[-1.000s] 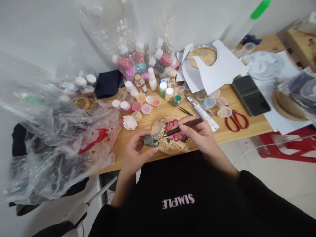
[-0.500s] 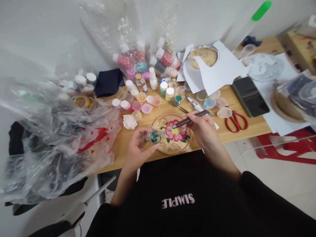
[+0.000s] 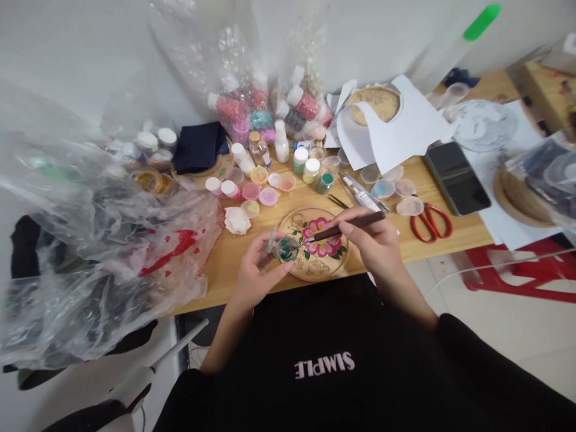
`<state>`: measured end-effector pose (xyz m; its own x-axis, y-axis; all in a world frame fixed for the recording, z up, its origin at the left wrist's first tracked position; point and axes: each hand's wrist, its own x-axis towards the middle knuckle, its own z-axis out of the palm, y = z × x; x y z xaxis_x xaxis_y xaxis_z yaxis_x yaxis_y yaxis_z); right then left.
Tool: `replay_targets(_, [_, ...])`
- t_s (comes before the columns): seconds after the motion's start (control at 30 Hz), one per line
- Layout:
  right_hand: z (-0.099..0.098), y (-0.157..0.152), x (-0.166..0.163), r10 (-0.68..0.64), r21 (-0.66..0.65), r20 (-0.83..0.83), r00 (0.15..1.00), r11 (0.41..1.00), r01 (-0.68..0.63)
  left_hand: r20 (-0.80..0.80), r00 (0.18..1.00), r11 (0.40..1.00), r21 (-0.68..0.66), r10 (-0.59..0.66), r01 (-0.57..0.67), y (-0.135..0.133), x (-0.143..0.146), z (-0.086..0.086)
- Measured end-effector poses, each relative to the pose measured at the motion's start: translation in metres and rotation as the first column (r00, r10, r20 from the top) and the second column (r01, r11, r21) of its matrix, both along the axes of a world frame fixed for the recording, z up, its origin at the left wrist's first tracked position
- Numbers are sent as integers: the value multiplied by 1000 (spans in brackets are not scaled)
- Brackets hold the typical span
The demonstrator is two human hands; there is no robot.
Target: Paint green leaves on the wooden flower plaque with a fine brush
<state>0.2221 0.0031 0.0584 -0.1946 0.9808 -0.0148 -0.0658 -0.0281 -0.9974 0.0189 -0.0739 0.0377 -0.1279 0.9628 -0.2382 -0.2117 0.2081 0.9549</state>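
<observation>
Between the thumb and fingers of my left hand (image 3: 257, 271) is a small clear plastic cup (image 3: 287, 248) with green stuff in it, its lid standing up on the left. My right hand (image 3: 372, 241) grips a dark-handled spatula (image 3: 333, 231) like a pen. The thin metal tip reaches into the cup's mouth; whether it touches the green cannot be told. Beneath both hands lies a round wooden board (image 3: 335, 269) with gold outlines, green leaves and a pink and purple flower (image 3: 318, 227). Behind it stands an uncapped jar of green (image 3: 324, 182).
Black tweezers (image 3: 337, 201), a white tube (image 3: 365, 200), red-handled scissors (image 3: 431, 223) and a phone (image 3: 458, 178) lie to the right. Small cups (image 3: 269, 196) and bottles crowd the back. A crumpled tissue (image 3: 237, 221) and plastic bags (image 3: 99, 264) lie left.
The spatula's handle has shifted slightly right and down with my right hand. The cup has tilted a little, with its opening turned more towards the tip. The view has moved slightly.
</observation>
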Motion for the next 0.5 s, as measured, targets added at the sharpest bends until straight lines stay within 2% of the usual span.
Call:
replay_targets(0.17, [7, -6, 1, 34, 139, 98, 995, 989, -47, 2, 1000, 1000, -13, -2, 2, -1, -1, -1])
replay_targets(0.37, [12, -9, 3, 17, 183, 161, 987, 982, -46, 33, 998, 997, -50, 57, -56, -3, -1, -1])
replay_targets(0.5, [13, -9, 2, 11, 198, 160, 987, 979, -43, 33, 998, 997, -60, 45, -43, -4, -2, 0])
